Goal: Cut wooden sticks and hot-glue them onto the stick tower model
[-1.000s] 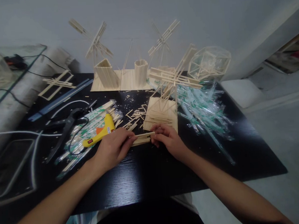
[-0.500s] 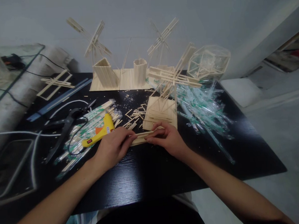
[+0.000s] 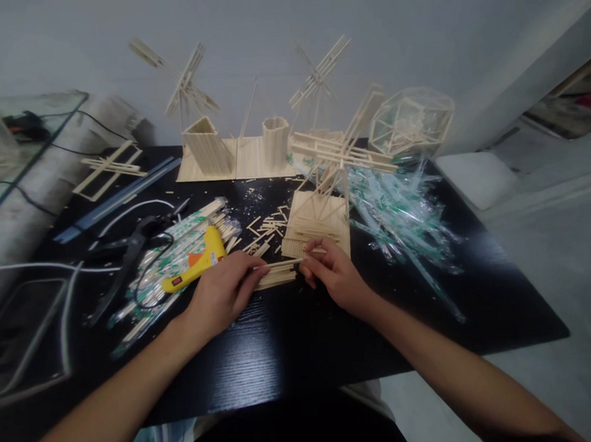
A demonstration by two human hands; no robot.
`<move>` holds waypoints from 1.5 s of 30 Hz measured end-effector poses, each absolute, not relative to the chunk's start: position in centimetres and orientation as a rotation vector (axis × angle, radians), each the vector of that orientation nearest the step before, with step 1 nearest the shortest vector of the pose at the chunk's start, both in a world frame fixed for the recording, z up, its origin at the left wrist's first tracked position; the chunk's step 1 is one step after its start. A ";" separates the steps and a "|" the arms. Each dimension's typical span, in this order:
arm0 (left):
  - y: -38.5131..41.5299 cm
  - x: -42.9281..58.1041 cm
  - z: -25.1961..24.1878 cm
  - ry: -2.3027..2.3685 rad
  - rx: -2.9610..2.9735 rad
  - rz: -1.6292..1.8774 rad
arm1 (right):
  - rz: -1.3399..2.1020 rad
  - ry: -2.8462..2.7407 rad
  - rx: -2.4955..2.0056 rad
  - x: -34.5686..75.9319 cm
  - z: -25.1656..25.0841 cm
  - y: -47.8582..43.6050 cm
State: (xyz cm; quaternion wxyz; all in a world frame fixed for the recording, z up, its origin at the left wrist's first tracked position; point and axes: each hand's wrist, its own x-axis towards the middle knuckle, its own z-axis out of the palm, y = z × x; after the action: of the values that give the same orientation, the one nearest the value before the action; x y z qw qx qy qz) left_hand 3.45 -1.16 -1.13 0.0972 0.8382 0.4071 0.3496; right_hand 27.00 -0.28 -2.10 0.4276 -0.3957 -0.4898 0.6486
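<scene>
Pale sticks (image 3: 279, 275) lie at the clock's centre. At nine, my left hand (image 3: 224, 289) pinches one end; at three, my right hand (image 3: 336, 276) is by the other, whether grasping I cannot tell. Glue gun (image 3: 198, 267) at ten, windmill (image 3: 340, 162) at one o'clock.

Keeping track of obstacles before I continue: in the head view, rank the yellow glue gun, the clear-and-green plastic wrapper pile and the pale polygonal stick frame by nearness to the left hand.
From the left hand:
1. Yellow glue gun: just beyond it, slightly left.
2. Clear-and-green plastic wrapper pile: table's right side.
3. Pale polygonal stick frame: right rear, behind the pile.
</scene>
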 end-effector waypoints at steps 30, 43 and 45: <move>-1.3 3.3 -1.4 1.127 2.468 1.051 | 1.747 -1.236 -0.989 27.0 -2.1 -0.1; -1.5 3.7 -1.6 1.067 2.474 0.877 | 1.506 -1.536 -1.089 26.6 -2.2 -1.3; -1.5 3.8 -1.7 1.067 2.472 0.893 | 1.455 -1.570 -1.112 26.6 -2.1 -1.5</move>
State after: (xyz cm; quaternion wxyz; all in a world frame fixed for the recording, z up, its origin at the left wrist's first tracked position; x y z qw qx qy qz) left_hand 3.75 -1.52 -1.69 0.1519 0.8613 0.3717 0.3113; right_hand 26.61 -1.48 -2.06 0.3566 -0.4308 -0.6080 0.5635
